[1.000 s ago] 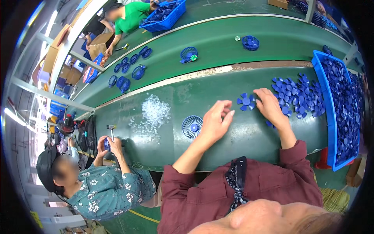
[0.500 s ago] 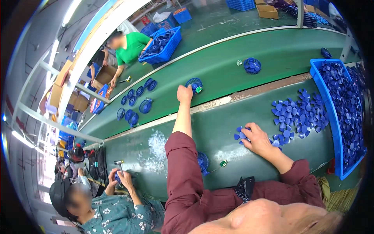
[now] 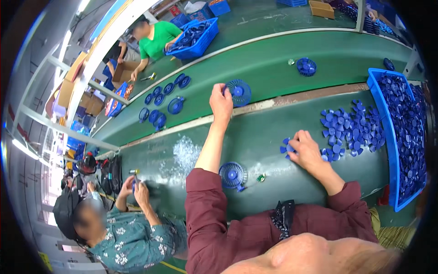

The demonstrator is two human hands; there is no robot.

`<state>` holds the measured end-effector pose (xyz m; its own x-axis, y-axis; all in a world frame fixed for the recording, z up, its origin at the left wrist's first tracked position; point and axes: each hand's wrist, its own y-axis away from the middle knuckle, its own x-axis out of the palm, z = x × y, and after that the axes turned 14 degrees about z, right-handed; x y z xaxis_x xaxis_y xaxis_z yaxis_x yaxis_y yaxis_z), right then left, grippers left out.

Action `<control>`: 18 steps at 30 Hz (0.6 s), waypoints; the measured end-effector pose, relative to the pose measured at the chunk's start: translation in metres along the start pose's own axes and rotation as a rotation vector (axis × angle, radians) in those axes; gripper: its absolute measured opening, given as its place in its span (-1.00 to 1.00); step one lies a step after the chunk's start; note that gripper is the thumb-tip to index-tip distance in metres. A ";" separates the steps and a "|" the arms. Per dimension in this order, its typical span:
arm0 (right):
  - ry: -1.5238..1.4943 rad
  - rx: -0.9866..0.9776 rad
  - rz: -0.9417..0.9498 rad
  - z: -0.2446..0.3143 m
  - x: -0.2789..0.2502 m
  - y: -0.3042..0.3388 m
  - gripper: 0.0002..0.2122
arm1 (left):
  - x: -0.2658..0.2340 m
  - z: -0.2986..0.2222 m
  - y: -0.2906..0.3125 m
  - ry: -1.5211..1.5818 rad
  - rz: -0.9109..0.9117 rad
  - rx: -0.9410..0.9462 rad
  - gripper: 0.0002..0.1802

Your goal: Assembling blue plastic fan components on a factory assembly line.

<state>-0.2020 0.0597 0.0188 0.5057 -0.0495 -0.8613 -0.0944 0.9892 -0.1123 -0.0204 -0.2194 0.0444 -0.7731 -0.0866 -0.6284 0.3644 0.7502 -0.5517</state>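
My left hand reaches over the belt's near edge, its fingers closed on the rim of a round blue fan guard. The guard is tilted so its slotted face shows. My right hand rests low over the worktop, thumb and fingers curled on a small blue fan blade; the fingertips partly hide it. Beside that hand spreads a pile of similar blue fan blades. Between my forearms lies another fan guard, with a small green circuit board at its right.
A blue crate full of fan blades stands at the right. Along the green belt lie several blue fan parts. Clear bits are scattered on the worktop. At the left, a co-worker's hands hold a hammer-like tool.
My left hand has raised the fan guard and turned its face toward me. The green board beside it no longer shows. My right hand stays at the fan blade, with only a slight shift.
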 end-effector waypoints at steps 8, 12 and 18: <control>0.102 0.091 0.147 0.000 -0.004 0.009 -0.73 | -0.049 -0.057 0.064 0.933 0.207 -0.498 -0.85; 0.118 0.097 -0.030 -0.011 0.000 0.007 -0.74 | -0.057 -0.095 0.115 1.255 0.384 -0.740 -0.73; -0.044 -0.011 -0.448 0.031 -0.041 0.012 -0.70 | -0.026 -0.119 0.174 1.506 0.417 -0.799 -0.64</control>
<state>-0.1978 0.0779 0.0681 0.5350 -0.4668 -0.7042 0.1332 0.8697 -0.4753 0.0013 -0.0083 0.0302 -0.6357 0.4596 0.6203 0.6813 0.7117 0.1709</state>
